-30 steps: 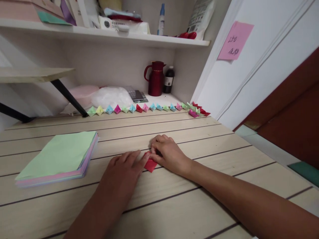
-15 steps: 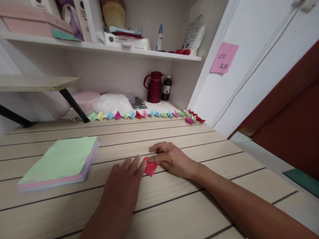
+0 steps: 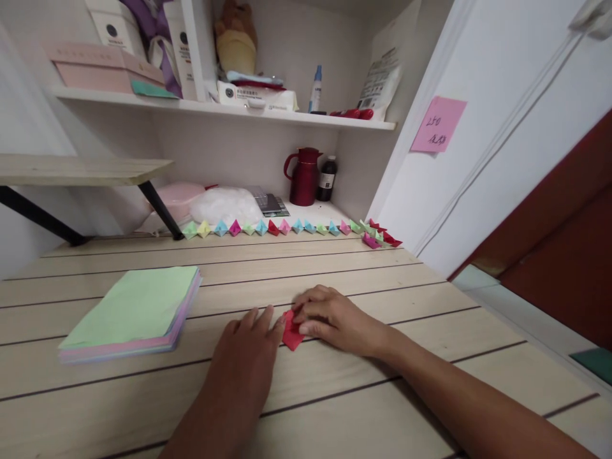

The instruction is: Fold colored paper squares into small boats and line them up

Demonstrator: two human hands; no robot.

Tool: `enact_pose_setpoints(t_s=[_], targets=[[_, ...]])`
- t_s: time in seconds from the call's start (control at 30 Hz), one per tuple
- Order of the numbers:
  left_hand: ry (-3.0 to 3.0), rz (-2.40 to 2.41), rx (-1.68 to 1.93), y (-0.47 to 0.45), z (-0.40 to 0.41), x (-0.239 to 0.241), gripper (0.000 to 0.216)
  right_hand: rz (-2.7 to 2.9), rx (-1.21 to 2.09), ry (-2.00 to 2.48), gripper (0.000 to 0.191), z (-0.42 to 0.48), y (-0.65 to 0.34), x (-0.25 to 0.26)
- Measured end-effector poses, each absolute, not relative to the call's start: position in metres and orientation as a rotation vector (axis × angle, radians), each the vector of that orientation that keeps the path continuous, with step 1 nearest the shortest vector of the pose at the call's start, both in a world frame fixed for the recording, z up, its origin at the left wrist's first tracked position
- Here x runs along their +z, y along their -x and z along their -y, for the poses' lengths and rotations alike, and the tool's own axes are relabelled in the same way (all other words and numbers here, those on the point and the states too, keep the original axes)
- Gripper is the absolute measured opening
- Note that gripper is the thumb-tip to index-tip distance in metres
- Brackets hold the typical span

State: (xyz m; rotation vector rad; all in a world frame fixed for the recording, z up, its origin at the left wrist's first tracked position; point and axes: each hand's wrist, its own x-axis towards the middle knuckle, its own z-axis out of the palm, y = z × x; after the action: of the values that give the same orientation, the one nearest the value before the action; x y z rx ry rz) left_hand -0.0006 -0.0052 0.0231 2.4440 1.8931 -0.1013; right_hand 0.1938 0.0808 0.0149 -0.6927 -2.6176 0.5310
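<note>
A small red folded paper point(image 3: 291, 333) lies on the wooden table point(image 3: 335, 408), between the two hands. The left hand point(image 3: 246, 357) lies flat and open, palm down, fingertips touching the paper's left edge. The right hand point(image 3: 335, 319) rests over the paper's right side, fingers curled and pressing it down; whether they pinch it cannot be told. Both forearms reach in from the near edge. A paper stack point(image 3: 136, 312) lies well to the left. A row of folded paper boats point(image 3: 287, 227) lines the far edge.

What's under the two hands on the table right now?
A small folded red paper lies on the table, pinned by the left hand and right hand. Its part under the right fingers is hidden.
</note>
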Motion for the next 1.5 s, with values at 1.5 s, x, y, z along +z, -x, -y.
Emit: enact_pose_setpoints(t_s=[1.5], targets=[[-1.539,-1.669,1.190,-0.008,-0.015,0.000,0.022,1.882,1.040,0.766,0.009,-0.073,-0.165,0.013]])
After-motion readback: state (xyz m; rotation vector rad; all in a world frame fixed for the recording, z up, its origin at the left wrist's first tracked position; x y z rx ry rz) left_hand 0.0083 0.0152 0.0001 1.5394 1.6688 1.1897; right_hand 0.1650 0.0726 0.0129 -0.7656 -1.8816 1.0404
